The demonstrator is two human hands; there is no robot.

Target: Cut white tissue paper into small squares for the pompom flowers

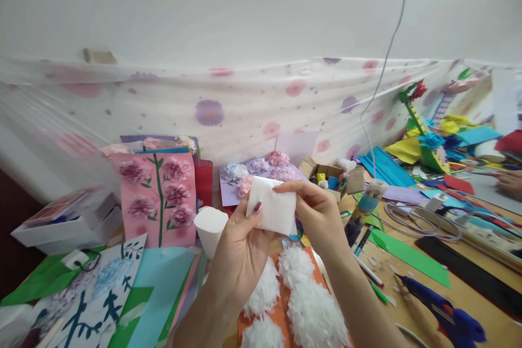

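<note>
Between my two hands is a folded square of white tissue paper (271,209), held up over the table. My left hand (240,242) grips its lower left side, thumb on the face towards me. With fingertips pinched at the upper right edge, my right hand (320,215) holds the other side. Below them lies an orange card (284,312) carrying several fluffy white paper flowers (314,312), partly covered by my forearms. A white tissue roll (211,228) stands just left of my left hand.
A pink card (141,190) with paper flowers leans at the back left. On the right lie a blue glue gun (444,304), a black strip (473,272), a power strip (485,247) and cables. Another person's hand (511,184) shows at the far right edge.
</note>
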